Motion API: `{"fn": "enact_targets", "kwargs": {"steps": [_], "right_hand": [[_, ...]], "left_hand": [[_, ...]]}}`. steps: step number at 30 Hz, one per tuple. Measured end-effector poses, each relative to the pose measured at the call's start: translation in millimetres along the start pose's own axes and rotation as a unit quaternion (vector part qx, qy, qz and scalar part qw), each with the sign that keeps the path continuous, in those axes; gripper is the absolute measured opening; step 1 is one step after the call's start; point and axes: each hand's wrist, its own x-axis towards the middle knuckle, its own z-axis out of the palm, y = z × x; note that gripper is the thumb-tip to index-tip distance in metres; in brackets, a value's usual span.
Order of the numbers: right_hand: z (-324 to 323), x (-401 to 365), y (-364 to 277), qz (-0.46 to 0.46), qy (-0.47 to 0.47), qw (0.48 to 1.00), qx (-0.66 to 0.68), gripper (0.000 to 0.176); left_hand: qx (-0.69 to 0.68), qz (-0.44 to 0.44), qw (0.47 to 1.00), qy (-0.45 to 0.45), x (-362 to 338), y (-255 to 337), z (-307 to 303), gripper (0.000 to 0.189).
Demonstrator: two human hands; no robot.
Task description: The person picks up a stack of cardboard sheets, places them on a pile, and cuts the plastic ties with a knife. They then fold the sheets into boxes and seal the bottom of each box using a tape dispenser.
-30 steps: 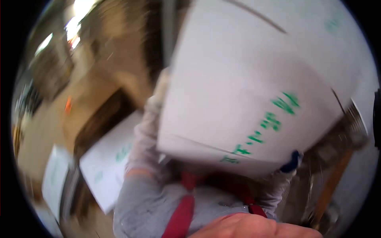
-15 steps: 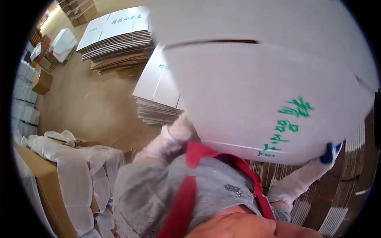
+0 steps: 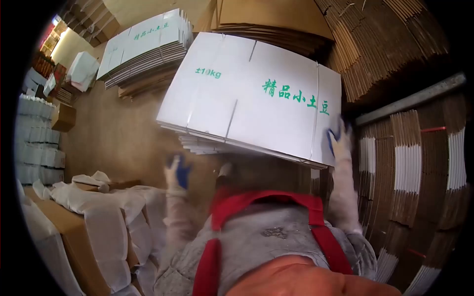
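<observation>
A bundle of flattened white cardboard boxes [image 3: 232, 84] with green printing and thin straps lies tilted across a lower stack of white boxes [image 3: 210, 145]. My right hand [image 3: 340, 139], in a white and blue glove, rests at the bundle's right edge with its fingers apart. Away from the bundle, below its left front corner, my left hand [image 3: 177, 172] hangs free in a matching glove. Its fingers are spread and slightly blurred, and nothing is in them.
Another strapped white stack [image 3: 143, 42] stands at the back left. Brown flattened cardboard [image 3: 276, 15] is piled behind the bundle. Rows of bundled cardboard [image 3: 407, 163] and a metal bar [image 3: 410, 98] line the right. White sheeting [image 3: 103, 217] covers a brown box at lower left.
The large white cardboard that was raised close in front of me now lies lower on the stack. My left hand has come away from it; my right hand has moved up along its right edge.
</observation>
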Motion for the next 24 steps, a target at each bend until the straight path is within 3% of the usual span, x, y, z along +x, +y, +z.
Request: {"fn": "enact_targets", "kwargs": {"steps": [1,2,3,4,5,7,8,10,11,12,13,14,15,16,17,18,19,21,23,24], "right_hand": [[10,-18,33,0.077,0.005,0.996,0.042,0.066],[28,-34,63,0.157,0.008,0.984,0.083,0.065],[39,-48,66,0.168,0.011,0.982,0.085,0.065],[47,-63,64,0.198,0.010,0.892,0.406,0.061],[51,-75,62,0.203,0.020,0.705,0.680,0.058],[58,-57,50,0.155,0.031,0.840,0.520,0.047],[49,-34,33,0.162,0.044,0.837,0.520,0.047],[29,1,3,0.285,0.228,0.674,0.642,0.040],[32,18,9,0.243,0.232,0.619,0.710,0.042],[49,36,28,0.255,0.266,0.629,0.685,0.039],[43,35,16,0.135,0.305,0.646,0.687,0.038],[-7,0,-35,0.289,0.176,0.526,0.780,0.037],[-88,-18,-95,0.372,0.087,0.484,0.787,0.034],[-40,-26,-57,0.232,0.155,0.678,0.680,0.037],[6,-36,-17,0.116,0.266,0.807,0.514,0.042],[-8,-52,-9,0.056,0.314,0.864,0.390,0.043],[-43,-69,-6,0.073,0.328,0.858,0.387,0.040],[-123,-92,6,0.073,0.460,0.821,0.330,0.036],[-221,-145,14,0.025,0.563,0.790,0.242,0.038],[-252,-164,33,-0.018,0.616,0.767,0.178,0.042]], "left_hand": [[0.065,0.121,0.990,0.037,-7,39,27,0.066],[0.140,0.176,0.973,-0.054,11,64,25,0.076],[0.117,0.238,0.959,-0.101,39,79,35,0.071],[0.186,0.289,0.933,-0.102,71,90,53,0.068],[0.237,0.286,0.925,-0.078,116,90,57,0.061],[0.463,0.233,0.855,-0.012,112,103,99,0.055],[0.464,0.236,0.853,-0.026,118,99,104,0.055],[0.471,0.285,0.834,-0.033,123,93,88,0.053],[0.482,0.281,0.828,-0.050,117,95,91,0.053],[0.525,0.243,0.812,-0.068,106,103,100,0.051],[0.563,0.216,0.792,-0.092,94,115,120,0.050],[0.570,0.258,0.770,-0.122,54,126,154,0.043],[0.465,0.353,0.788,-0.193,49,126,173,0.039],[0.487,0.386,0.753,-0.217,48,137,207,0.039],[0.472,0.488,0.706,-0.202,64,134,230,0.042],[0.476,0.520,0.682,-0.195,74,135,261,0.043],[0.290,0.455,0.758,-0.366,80,112,303,0.047],[0.246,0.385,0.697,-0.553,55,76,384,0.049],[0.241,0.374,0.557,-0.701,-22,48,442,0.051],[0.219,0.359,0.522,-0.742,-66,44,464,0.052]]}}
